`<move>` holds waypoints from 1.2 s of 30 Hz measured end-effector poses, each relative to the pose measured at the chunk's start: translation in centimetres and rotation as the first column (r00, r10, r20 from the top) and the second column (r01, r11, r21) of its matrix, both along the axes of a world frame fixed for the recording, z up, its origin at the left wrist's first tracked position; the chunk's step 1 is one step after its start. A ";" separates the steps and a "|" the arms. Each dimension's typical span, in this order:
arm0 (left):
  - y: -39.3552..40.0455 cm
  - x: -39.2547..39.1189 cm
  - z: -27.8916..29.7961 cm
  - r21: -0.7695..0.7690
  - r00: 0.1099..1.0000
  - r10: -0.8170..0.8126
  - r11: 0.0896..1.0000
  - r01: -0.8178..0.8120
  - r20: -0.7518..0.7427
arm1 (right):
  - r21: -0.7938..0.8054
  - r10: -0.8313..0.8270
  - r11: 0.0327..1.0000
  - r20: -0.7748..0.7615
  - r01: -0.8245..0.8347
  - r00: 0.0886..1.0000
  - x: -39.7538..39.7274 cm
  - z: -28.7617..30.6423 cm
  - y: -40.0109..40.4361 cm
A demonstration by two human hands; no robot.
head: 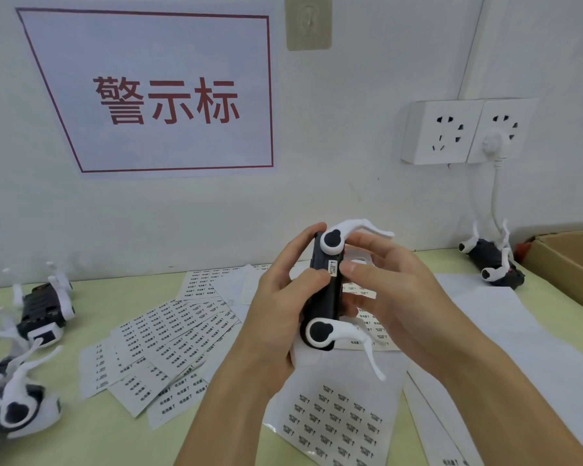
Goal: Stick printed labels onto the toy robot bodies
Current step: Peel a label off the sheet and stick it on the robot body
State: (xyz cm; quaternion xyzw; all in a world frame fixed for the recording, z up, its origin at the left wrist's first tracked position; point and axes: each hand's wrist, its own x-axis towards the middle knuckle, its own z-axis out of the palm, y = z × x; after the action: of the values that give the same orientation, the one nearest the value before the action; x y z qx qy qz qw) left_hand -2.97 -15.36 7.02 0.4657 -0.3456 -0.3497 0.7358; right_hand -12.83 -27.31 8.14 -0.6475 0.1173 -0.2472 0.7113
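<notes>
I hold a black toy robot body (321, 304) with white legs upright above the table, its narrow side toward me. My left hand (283, 297) grips it from the left, thumb pressing a small white printed label (333, 268) onto the side. My right hand (387, 294) grips the body from the right, thumb beside the label. Sheets of printed labels (182, 331) are fanned out on the table to the left, and another label sheet (337, 418) lies under my hands.
Several more toy robots lie at the left (44, 307), the lower left (17, 405) and the back right (492, 257). A cardboard box (572, 264) stands at the right edge. Blank backing paper (505, 331) lies on the right. Wall sockets (465, 132) with a plugged cable hang behind.
</notes>
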 end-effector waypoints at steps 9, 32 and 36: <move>0.0 -0.1 0.0 0.060 0.990 0.048 0.997 -0.057 0.135 | -0.120 -0.009 0.993 -0.005 0.009 1.000 0.0 0.0 -0.4; 0.5 -0.7 0.6 0.229 0.947 0.121 0.954 -0.193 0.297 | -0.320 0.038 0.946 -0.047 -0.052 0.998 -1.8 0.4 -2.0; 0.2 -1.1 0.9 0.233 0.935 0.124 0.950 -0.208 0.331 | -0.333 0.016 0.942 -0.040 -0.029 0.999 -1.8 0.3 -2.1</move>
State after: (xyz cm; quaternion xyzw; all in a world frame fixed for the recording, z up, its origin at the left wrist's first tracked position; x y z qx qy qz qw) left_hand -4.03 -15.13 7.87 0.6366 -0.3670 -0.2505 0.6303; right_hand -14.64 -29.41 8.39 -0.7643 0.0794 -0.2435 0.5918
